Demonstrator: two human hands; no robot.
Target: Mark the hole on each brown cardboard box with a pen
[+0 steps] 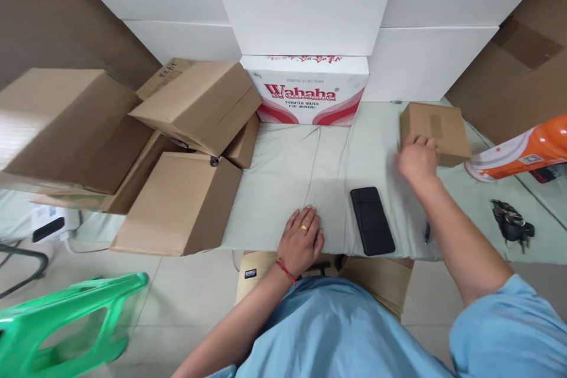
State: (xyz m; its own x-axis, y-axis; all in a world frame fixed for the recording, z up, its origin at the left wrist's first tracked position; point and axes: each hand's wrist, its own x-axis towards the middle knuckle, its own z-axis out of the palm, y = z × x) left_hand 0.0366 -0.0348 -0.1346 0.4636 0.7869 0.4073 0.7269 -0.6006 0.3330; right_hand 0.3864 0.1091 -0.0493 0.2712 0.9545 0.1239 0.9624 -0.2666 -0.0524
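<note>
A green stool (73, 316) stands near left, with brown boxes (181, 195) piled beyond it on the left of the table (283, 159). My left hand (303, 236) lies palm down by the near edge, holding nothing, its fingers close together. Past it, on the far side, stands a white carton (310, 94). Next comes a phone (372, 221). My right hand (417, 159) touches the near left part of the small box (436, 121), far right; I cannot tell whether it grips. Farther right are a bottle (522, 147) and, nearer, keys (511, 224)

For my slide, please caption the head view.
Right hand at a small brown cardboard box; left hand on pale green cloth.
</note>
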